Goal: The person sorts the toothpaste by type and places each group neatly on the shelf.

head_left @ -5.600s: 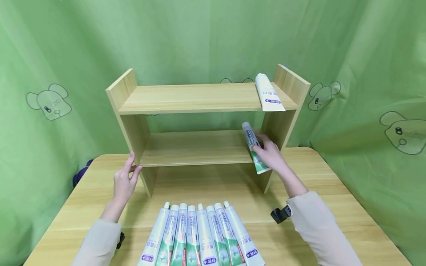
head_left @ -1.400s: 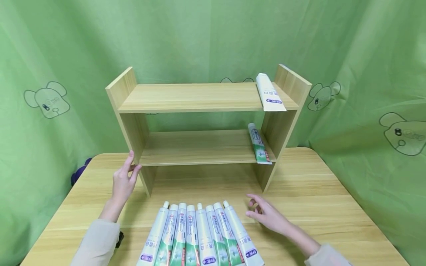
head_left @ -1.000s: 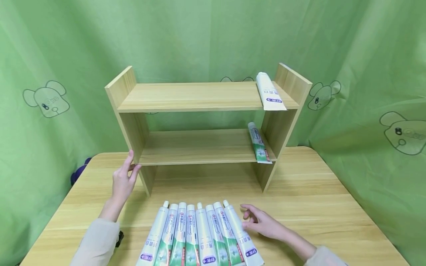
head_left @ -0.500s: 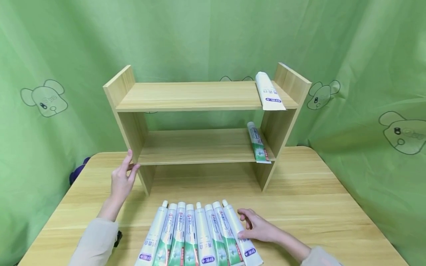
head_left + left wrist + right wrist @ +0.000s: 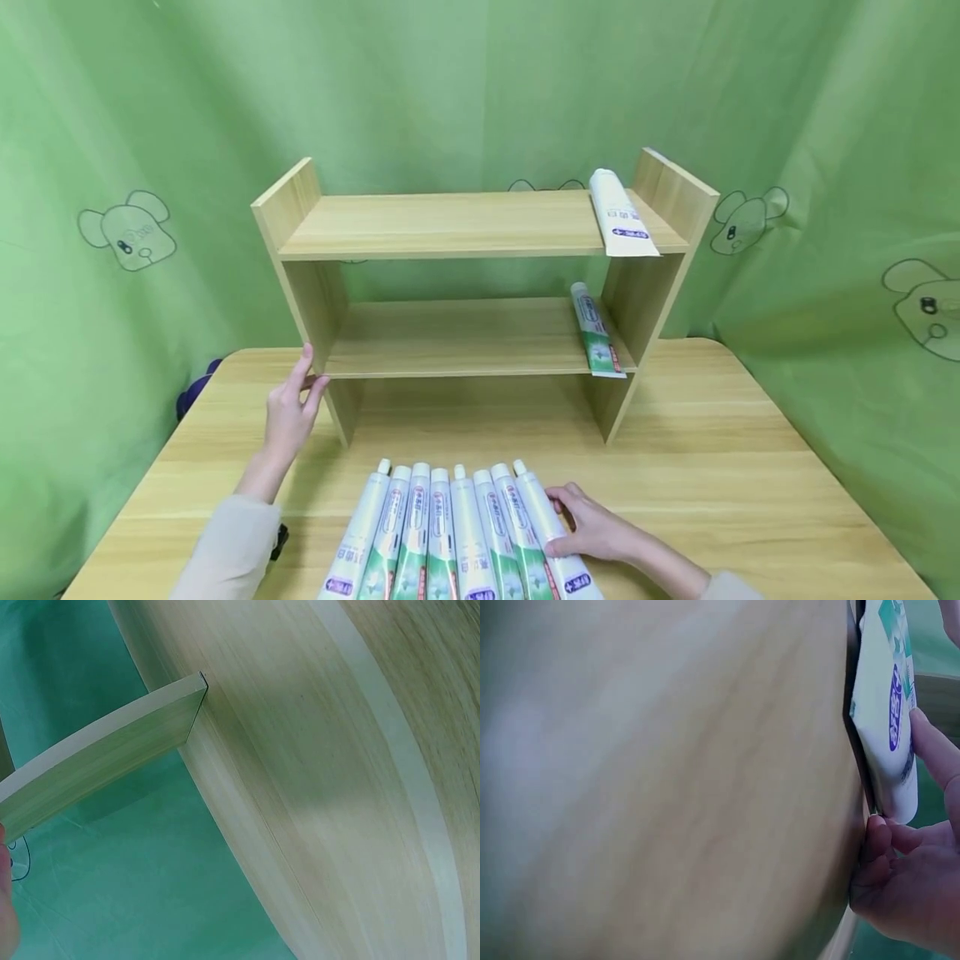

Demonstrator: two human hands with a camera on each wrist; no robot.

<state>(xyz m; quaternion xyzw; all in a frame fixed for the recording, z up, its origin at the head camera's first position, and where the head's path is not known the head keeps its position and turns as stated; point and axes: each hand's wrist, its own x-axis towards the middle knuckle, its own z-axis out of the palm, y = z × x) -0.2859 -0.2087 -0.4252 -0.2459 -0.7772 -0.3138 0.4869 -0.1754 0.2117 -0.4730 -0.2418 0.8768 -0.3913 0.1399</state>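
In the head view, my left hand (image 5: 291,417) holds the left front of the wooden shelf unit (image 5: 450,252), its thumb at the middle board's front edge. The left wrist view shows only a bit of that hand at its left edge. My right hand (image 5: 596,527) grips the rightmost toothpaste tube (image 5: 551,525), white with purple print, in the row on the table. In the right wrist view, the thumb (image 5: 934,746) presses the tube's face and the fingertips (image 5: 877,834) are at its lower edge, close to the tabletop.
Several more white and green-white toothpaste tubes (image 5: 416,533) lie side by side, caps toward the shelf unit. A white tube (image 5: 621,212) lies at the top board's right end, a green-white tube (image 5: 596,333) below it on the middle board. Green curtain (image 5: 480,92) surrounds the wooden table (image 5: 720,450).
My right hand has let go of the green-white tube on the middle board, come down to the row, and closed on the rightmost tube. The left hand keeps its place on the shelf unit.
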